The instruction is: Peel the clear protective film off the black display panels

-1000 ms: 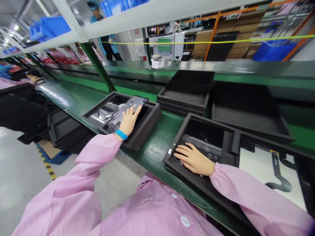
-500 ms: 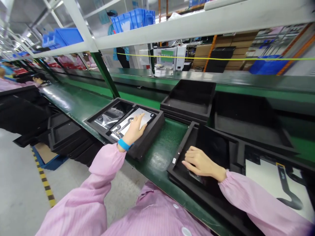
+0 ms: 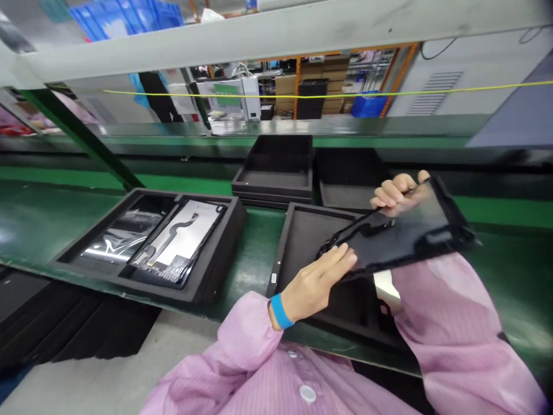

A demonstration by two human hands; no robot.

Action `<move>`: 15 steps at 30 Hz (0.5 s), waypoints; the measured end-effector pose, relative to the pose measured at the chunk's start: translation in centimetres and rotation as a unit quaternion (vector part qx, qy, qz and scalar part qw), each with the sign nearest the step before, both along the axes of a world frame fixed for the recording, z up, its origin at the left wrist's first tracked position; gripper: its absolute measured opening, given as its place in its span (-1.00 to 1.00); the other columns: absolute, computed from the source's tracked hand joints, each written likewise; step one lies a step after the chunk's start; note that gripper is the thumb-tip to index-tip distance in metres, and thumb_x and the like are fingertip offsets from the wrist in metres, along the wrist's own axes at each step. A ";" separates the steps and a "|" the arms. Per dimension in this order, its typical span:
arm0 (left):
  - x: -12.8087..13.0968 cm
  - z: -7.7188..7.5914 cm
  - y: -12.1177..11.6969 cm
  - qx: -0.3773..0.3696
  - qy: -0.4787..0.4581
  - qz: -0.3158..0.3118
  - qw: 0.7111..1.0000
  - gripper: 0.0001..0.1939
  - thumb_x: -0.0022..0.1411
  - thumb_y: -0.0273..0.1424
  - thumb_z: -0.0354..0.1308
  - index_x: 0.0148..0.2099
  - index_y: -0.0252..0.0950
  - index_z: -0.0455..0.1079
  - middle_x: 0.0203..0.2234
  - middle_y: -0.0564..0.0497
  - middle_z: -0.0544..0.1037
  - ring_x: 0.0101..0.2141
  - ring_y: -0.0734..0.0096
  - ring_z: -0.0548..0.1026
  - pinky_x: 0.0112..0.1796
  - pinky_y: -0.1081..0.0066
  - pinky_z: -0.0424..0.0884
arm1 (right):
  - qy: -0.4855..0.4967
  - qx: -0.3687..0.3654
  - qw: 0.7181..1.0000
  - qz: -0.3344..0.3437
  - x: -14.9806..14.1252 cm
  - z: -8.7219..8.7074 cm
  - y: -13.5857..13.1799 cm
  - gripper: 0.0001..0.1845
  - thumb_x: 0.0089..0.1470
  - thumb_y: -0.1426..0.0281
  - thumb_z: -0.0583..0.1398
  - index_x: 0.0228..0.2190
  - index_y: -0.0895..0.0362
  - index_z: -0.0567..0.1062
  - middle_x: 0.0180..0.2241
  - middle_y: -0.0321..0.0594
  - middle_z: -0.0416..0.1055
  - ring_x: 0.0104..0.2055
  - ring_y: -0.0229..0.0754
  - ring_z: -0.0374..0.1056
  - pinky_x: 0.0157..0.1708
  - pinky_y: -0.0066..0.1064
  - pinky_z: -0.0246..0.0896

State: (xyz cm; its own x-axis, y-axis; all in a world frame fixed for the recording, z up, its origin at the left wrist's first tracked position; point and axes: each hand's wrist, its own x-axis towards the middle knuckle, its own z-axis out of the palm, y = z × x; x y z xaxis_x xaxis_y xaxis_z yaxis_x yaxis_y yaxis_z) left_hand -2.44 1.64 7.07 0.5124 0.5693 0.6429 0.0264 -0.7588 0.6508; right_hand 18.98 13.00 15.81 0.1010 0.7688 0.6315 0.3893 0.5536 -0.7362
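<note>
A glossy black tablet screen (image 3: 415, 225) is held tilted in the air over the right-hand black foam tray (image 3: 283, 242). My right hand (image 3: 400, 195) has its fingers wrapped over the screen's far edge, the arm passing beneath it. At the nearer left end, my left hand (image 3: 317, 282), with a blue wristband, grips the edge; its thumb is hidden. In the left-hand foam tray (image 3: 222, 253) lie a dark glossy screen (image 3: 129, 227) and a screen with a silver back and black flex cable (image 3: 179, 236).
Behind, a stack of black foam trays (image 3: 276, 173) stands beside another black tray (image 3: 349, 178) on the green bench (image 3: 254, 230). A green post (image 3: 82, 135) rises at left. A white shelf beam (image 3: 259, 43) and a yellow cord (image 3: 302, 96) cross above the bench.
My right hand has lifted a screen out of the right tray, and my left hand has left the silver-backed screen to grip it too. The view has turned right.
</note>
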 end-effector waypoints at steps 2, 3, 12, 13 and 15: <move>-0.2 1.0 -1.0 -0.110 -0.045 0.043 0.992 -0.33 0.34 -0.53 -0.11 0.38 -0.03 -0.23 0.28 -0.03 0.18 0.22 0.27 0.22 0.19 0.24 0.26 | 0.045 0.001 0.998 -0.044 -1.3 -0.2 -0.4 -0.38 0.18 -0.01 -0.35 -0.54 0.06 0.25 -0.66 -0.26 0.25 -0.53 -0.23 0.29 -0.38 -0.28 0.33; -0.4 1.6 -1.5 -0.164 -0.074 0.081 0.980 -0.34 0.33 -0.48 -0.05 0.38 -0.07 -0.20 0.28 -0.03 0.18 0.23 0.27 0.21 0.20 0.27 0.24 | 0.062 0.006 0.996 -0.069 -1.9 -0.1 -0.8 -0.42 0.21 0.03 -0.25 -0.42 0.13 0.35 -0.50 -0.17 0.39 -0.36 -0.19 0.38 -0.22 -0.24 0.35; -2.0 5.7 -3.0 -0.379 -0.241 0.109 0.887 -0.38 0.25 -0.43 0.14 0.31 -0.10 0.07 0.27 0.06 0.21 0.26 0.29 0.14 0.25 0.31 0.08 | -0.157 0.045 0.985 -0.060 -4.8 0.7 -6.9 -0.67 0.26 0.27 0.03 -0.02 -0.04 0.47 0.29 -0.40 -0.07 0.35 -0.06 -0.19 0.31 -0.01 -0.27; -2.3 6.0 -3.0 -0.396 -0.248 0.103 0.878 -0.38 0.24 -0.44 0.14 0.31 -0.12 0.09 0.25 0.04 0.24 0.24 0.25 0.18 0.24 0.28 0.10 | -0.136 0.027 0.990 -0.010 -4.8 0.6 -7.7 -0.70 0.24 0.29 0.05 -0.06 -0.08 0.49 0.30 -0.49 -0.12 0.37 -0.07 -0.28 0.33 0.01 -0.34; -2.8 6.5 -3.1 -0.415 -0.255 0.090 0.869 -0.36 0.22 -0.46 0.13 0.31 -0.11 0.08 0.24 0.05 0.26 0.24 0.22 0.18 0.24 0.24 0.09 | -0.044 0.001 0.995 0.092 -4.6 0.5 -9.0 -0.74 0.20 0.33 0.07 -0.19 -0.08 0.55 0.24 -0.48 0.07 0.36 -0.04 -0.25 0.33 0.07 -0.40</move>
State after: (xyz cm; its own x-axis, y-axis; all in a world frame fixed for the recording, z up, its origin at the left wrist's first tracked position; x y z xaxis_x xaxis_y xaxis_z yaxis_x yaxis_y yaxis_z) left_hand -5.22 -1.43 13.53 0.1366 0.9866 0.0897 -0.3564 -0.0356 0.9336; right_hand 14.39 4.00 16.30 -0.0959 0.7674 0.6340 0.3440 0.6232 -0.7024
